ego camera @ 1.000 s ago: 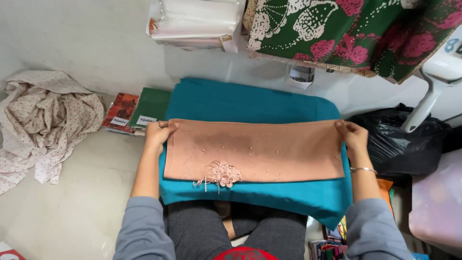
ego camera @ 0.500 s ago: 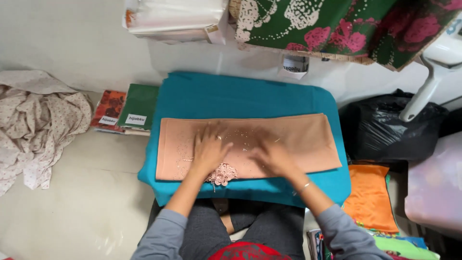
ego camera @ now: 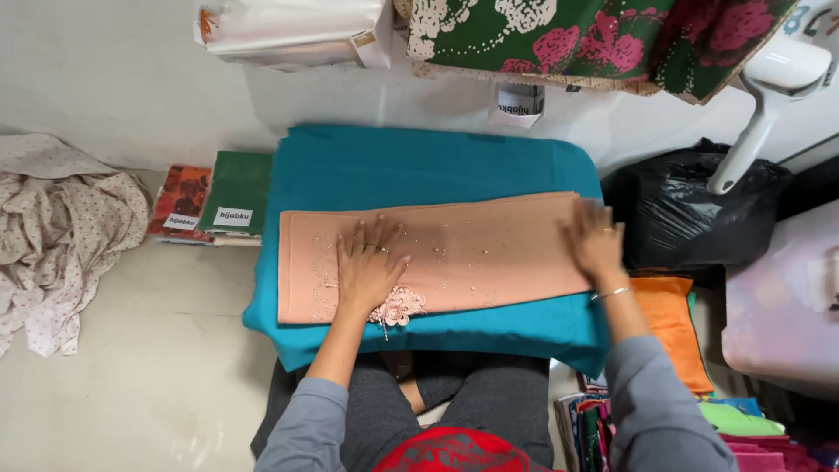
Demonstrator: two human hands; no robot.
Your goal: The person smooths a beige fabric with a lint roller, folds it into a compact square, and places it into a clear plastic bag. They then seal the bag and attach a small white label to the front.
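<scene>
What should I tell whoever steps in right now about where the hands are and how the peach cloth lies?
Left hand: flat, fingers spread, pressing the left part of the peach cloth, just above its beaded flower trim.
Right hand: flat on the cloth's right end, blurred.
The cloth lies as a long folded strip across the teal padded board over the person's lap.
Done: cloth laid out folded and mostly flat.
Left: whether more smoothing is needed cannot be told; no further fold made yet.
Nearby: packaged cloths to the left, crumpled printed fabric further left, black bag to the right.
</scene>
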